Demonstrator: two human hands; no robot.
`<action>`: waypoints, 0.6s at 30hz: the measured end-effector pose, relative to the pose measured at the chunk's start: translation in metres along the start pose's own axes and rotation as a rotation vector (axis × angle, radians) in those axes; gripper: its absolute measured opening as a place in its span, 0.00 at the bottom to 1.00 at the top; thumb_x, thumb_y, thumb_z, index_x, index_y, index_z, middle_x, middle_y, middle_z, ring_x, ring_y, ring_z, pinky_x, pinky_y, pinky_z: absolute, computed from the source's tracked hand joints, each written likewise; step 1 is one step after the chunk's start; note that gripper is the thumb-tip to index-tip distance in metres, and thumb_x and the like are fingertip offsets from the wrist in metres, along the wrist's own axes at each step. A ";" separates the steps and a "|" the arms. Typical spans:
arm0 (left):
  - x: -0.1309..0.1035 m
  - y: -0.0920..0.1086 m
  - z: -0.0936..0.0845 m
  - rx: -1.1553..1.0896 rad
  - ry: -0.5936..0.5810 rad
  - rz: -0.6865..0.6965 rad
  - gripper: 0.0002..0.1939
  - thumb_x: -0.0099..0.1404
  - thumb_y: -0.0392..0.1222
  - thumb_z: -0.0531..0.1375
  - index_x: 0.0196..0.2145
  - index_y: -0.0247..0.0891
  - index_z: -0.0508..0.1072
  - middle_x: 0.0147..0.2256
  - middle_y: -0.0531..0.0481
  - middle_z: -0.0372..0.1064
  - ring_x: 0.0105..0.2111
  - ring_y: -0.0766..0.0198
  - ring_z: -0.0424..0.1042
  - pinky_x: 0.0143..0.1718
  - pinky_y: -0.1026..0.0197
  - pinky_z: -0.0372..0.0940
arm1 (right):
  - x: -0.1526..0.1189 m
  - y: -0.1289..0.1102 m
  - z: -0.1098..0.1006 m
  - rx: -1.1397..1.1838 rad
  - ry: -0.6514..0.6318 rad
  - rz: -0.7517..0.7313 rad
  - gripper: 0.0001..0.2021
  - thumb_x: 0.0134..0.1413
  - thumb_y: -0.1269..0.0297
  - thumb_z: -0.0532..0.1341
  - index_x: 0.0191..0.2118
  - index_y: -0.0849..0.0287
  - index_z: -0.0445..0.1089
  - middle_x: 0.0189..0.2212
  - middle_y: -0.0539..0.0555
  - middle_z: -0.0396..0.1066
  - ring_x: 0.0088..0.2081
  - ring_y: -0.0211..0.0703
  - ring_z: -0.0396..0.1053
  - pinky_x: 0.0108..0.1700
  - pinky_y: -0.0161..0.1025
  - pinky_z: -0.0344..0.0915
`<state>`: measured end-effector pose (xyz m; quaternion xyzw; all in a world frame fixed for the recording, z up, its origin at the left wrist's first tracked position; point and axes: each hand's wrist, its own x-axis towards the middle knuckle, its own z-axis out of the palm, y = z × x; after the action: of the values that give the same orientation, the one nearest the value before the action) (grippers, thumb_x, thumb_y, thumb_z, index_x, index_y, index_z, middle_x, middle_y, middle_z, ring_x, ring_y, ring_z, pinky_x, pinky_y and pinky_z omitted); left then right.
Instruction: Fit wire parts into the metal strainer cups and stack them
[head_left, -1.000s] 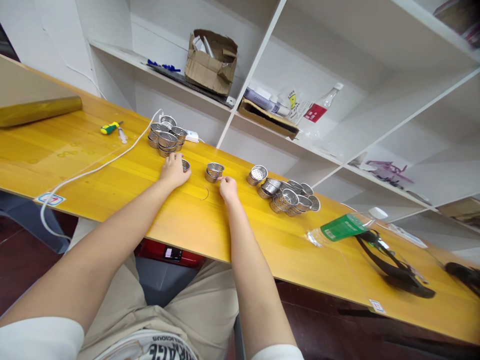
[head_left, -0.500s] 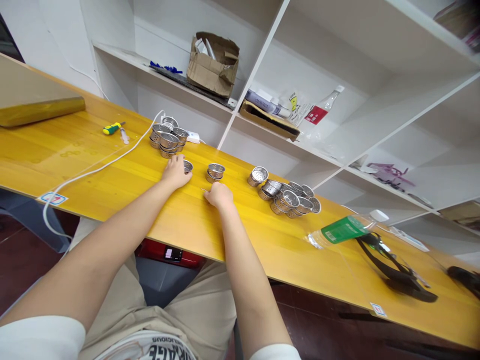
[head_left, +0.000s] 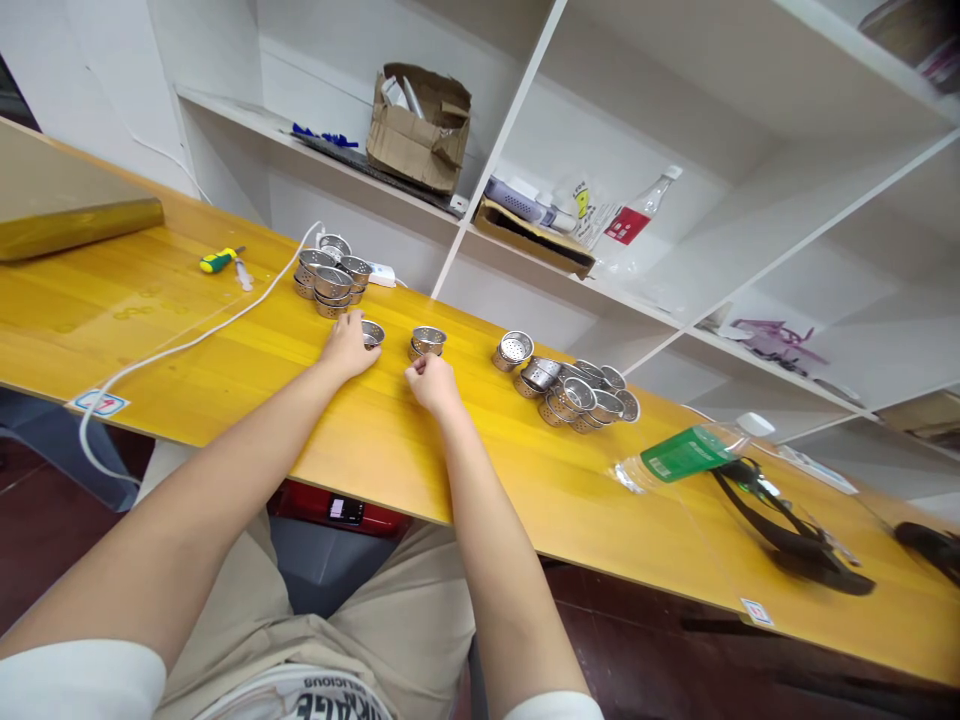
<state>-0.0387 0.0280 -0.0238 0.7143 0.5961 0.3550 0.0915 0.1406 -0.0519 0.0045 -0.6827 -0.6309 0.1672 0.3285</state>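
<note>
My left hand [head_left: 349, 346] is closed round the near side of a small perforated metal cup [head_left: 373, 332] standing on the table, and its fingers hide part of the cup. My right hand [head_left: 433, 382] is pinched, thumb against fingers, just in front of two stacked perforated cups [head_left: 428, 339]. Whatever those fingertips hold is too small or hidden to make out. Beyond my left hand stands a cluster of stacked cups [head_left: 332, 282]. To the right of my right hand are another stack of cups [head_left: 514, 348] and a larger cluster [head_left: 576, 395], some of them tilted.
A white cable [head_left: 225, 322] crosses the table at left, near a green-yellow screwdriver [head_left: 219, 260]. At right lie a green-labelled bottle [head_left: 686, 455] and a black strap [head_left: 787, 535]. White shelves [head_left: 517, 120] rise behind the table, with a torn cardboard box [head_left: 416, 145].
My right hand has moved slightly left and nearer the two stacked cups. The thin item that stuck out of its fingertips no longer shows. My left hand stays at its cup.
</note>
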 end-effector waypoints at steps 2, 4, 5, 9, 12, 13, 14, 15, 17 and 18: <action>0.001 -0.001 0.001 -0.009 0.003 -0.008 0.38 0.57 0.45 0.68 0.62 0.36 0.61 0.60 0.33 0.66 0.62 0.41 0.67 0.65 0.45 0.61 | 0.004 0.001 0.000 0.152 0.015 0.044 0.07 0.54 0.72 0.67 0.30 0.56 0.69 0.28 0.50 0.75 0.34 0.41 0.74 0.45 0.38 0.70; 0.001 0.000 0.000 -0.030 0.000 -0.007 0.39 0.56 0.44 0.68 0.62 0.36 0.61 0.59 0.33 0.67 0.62 0.40 0.67 0.65 0.45 0.62 | 0.005 -0.001 0.000 0.345 0.019 0.113 0.06 0.55 0.72 0.67 0.32 0.57 0.70 0.26 0.47 0.73 0.26 0.35 0.71 0.36 0.34 0.70; 0.001 0.001 -0.001 -0.050 0.001 0.009 0.39 0.55 0.43 0.68 0.62 0.36 0.61 0.60 0.33 0.67 0.62 0.41 0.68 0.65 0.45 0.63 | 0.004 -0.003 -0.001 0.451 0.012 0.153 0.05 0.55 0.72 0.67 0.34 0.58 0.70 0.26 0.47 0.73 0.23 0.33 0.69 0.30 0.32 0.68; -0.003 0.009 -0.004 -0.167 0.031 0.171 0.41 0.54 0.40 0.67 0.64 0.38 0.60 0.63 0.37 0.65 0.64 0.46 0.66 0.68 0.48 0.61 | -0.001 -0.014 -0.009 0.856 -0.081 0.278 0.05 0.57 0.72 0.69 0.35 0.60 0.72 0.28 0.48 0.73 0.20 0.30 0.68 0.20 0.28 0.64; -0.008 0.016 -0.006 -0.227 0.018 0.270 0.44 0.53 0.39 0.67 0.66 0.37 0.58 0.65 0.37 0.64 0.65 0.48 0.66 0.68 0.50 0.60 | -0.005 -0.020 -0.016 1.051 -0.155 0.327 0.05 0.60 0.71 0.68 0.34 0.60 0.71 0.30 0.49 0.75 0.22 0.30 0.71 0.23 0.27 0.70; -0.009 0.018 -0.007 -0.236 0.007 0.288 0.44 0.53 0.40 0.67 0.66 0.37 0.58 0.65 0.37 0.64 0.65 0.48 0.66 0.68 0.50 0.61 | -0.006 -0.021 -0.018 1.091 -0.168 0.341 0.05 0.61 0.72 0.67 0.34 0.60 0.70 0.30 0.49 0.76 0.23 0.30 0.72 0.24 0.27 0.70; -0.010 0.019 -0.008 -0.239 -0.003 0.300 0.45 0.53 0.40 0.67 0.66 0.37 0.58 0.64 0.37 0.64 0.64 0.47 0.66 0.67 0.50 0.61 | -0.006 -0.021 -0.019 1.118 -0.173 0.353 0.05 0.62 0.72 0.66 0.35 0.60 0.70 0.31 0.50 0.77 0.23 0.30 0.72 0.24 0.26 0.70; -0.011 0.019 -0.008 -0.237 -0.012 0.308 0.45 0.52 0.41 0.67 0.67 0.37 0.58 0.64 0.37 0.65 0.64 0.47 0.67 0.67 0.49 0.62 | -0.005 -0.021 -0.020 1.136 -0.170 0.362 0.05 0.63 0.72 0.65 0.35 0.60 0.70 0.31 0.50 0.77 0.24 0.29 0.72 0.24 0.25 0.69; -0.012 0.020 -0.009 -0.221 -0.022 0.312 0.45 0.52 0.42 0.67 0.66 0.37 0.59 0.62 0.37 0.67 0.63 0.45 0.68 0.66 0.48 0.63 | -0.003 -0.020 -0.020 1.156 -0.138 0.368 0.04 0.62 0.71 0.66 0.36 0.60 0.70 0.29 0.49 0.77 0.23 0.29 0.70 0.23 0.24 0.67; -0.013 0.020 -0.010 -0.210 -0.028 0.312 0.45 0.52 0.42 0.67 0.66 0.36 0.59 0.60 0.37 0.67 0.62 0.45 0.68 0.65 0.48 0.63 | -0.002 -0.019 -0.019 1.166 -0.115 0.362 0.05 0.62 0.71 0.66 0.36 0.60 0.70 0.28 0.49 0.75 0.22 0.29 0.68 0.22 0.24 0.65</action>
<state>-0.0295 0.0082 -0.0108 0.7895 0.4363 0.4153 0.1179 0.1384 -0.0585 0.0309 -0.4765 -0.3263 0.5747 0.5798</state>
